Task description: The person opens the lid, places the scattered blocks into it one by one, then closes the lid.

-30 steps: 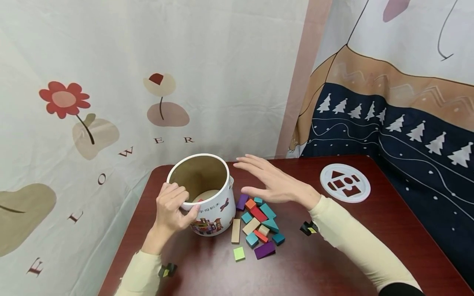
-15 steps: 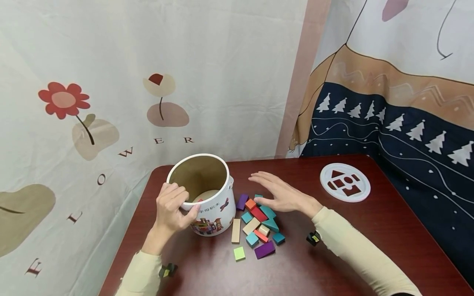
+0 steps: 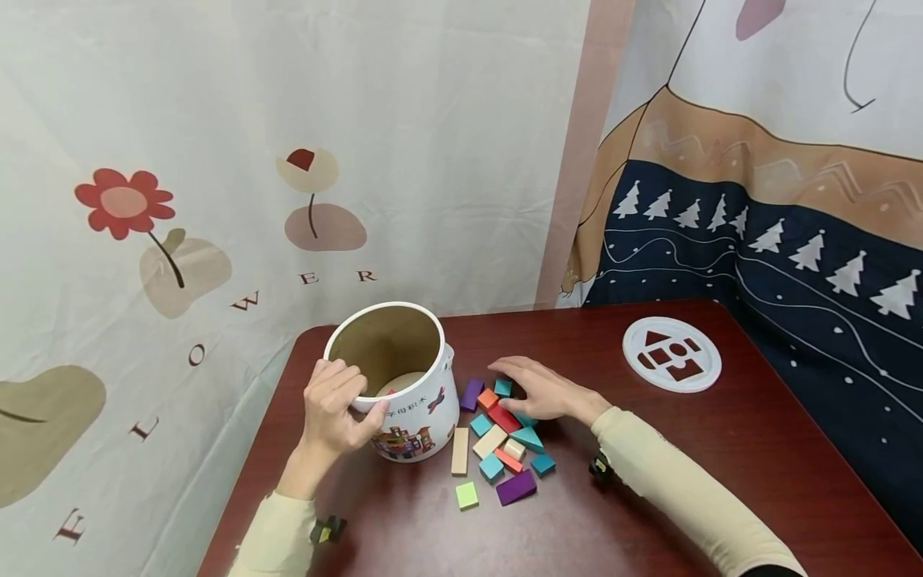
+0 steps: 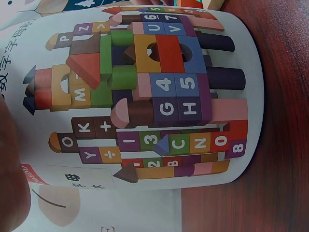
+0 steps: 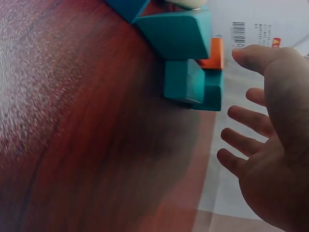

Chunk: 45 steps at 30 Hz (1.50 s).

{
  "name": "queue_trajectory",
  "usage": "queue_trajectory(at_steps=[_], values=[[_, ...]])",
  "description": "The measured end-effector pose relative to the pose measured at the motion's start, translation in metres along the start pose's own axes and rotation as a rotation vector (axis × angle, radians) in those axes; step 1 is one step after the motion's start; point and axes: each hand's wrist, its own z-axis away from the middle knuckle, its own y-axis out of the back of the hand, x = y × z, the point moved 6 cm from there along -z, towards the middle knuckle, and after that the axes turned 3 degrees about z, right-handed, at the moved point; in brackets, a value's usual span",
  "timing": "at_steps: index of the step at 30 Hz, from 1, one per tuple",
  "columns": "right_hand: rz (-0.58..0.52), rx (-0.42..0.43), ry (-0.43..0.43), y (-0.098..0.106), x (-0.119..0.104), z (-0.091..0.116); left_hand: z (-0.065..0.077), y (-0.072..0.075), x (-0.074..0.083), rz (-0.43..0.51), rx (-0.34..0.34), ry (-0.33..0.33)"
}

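Note:
My left hand (image 3: pixel 332 407) grips the rim of a white bucket (image 3: pixel 427 401), fingers over the edge and thumb on the outside. In the left wrist view the bucket's printed picture of letter blocks (image 4: pixel 145 96) fills most of the frame. My right hand (image 3: pixel 542 390) hovers at the back right of a loose pile of wooden blocks, thumb and fingers apart, nothing held. The nearest are a teal block (image 3: pixel 502 388) and a red block (image 3: pixel 503 418), the latter partly covered by the hand. In the right wrist view, teal blocks (image 5: pixel 176 36) lie beside the parted fingers.
A white lid (image 3: pixel 634 361) with shaped holes lies at the back right of the dark red table (image 3: pixel 613 513). Toward the front are a lime green block (image 3: pixel 466 495) and a purple block (image 3: pixel 516 487). A printed curtain (image 3: pixel 447 160) hangs behind the table.
My right hand has come down and toward me, from beside the bucket's rim to the back of the block pile. The left hand and the bucket have stayed in place.

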Motion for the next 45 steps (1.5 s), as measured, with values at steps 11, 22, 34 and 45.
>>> queue_trajectory(at_steps=[11, 22, 34, 45], values=[[0.055, -0.046, -0.047, -0.014, 0.006, -0.007, 0.000, -0.001, 0.000, 0.006, 0.002, -0.003], [0.039, -0.032, -0.047, -0.015, 0.007, -0.010, -0.001, -0.001, 0.001, 0.007, 0.007, -0.003], [0.011, -0.010, -0.034, -0.011, 0.007, -0.010, -0.001, 0.000, 0.001, 0.004, 0.010, -0.006], [-0.052, 0.070, -0.012, 0.021, 0.002, -0.009, 0.000, 0.001, 0.001, 0.005, 0.012, -0.007]])
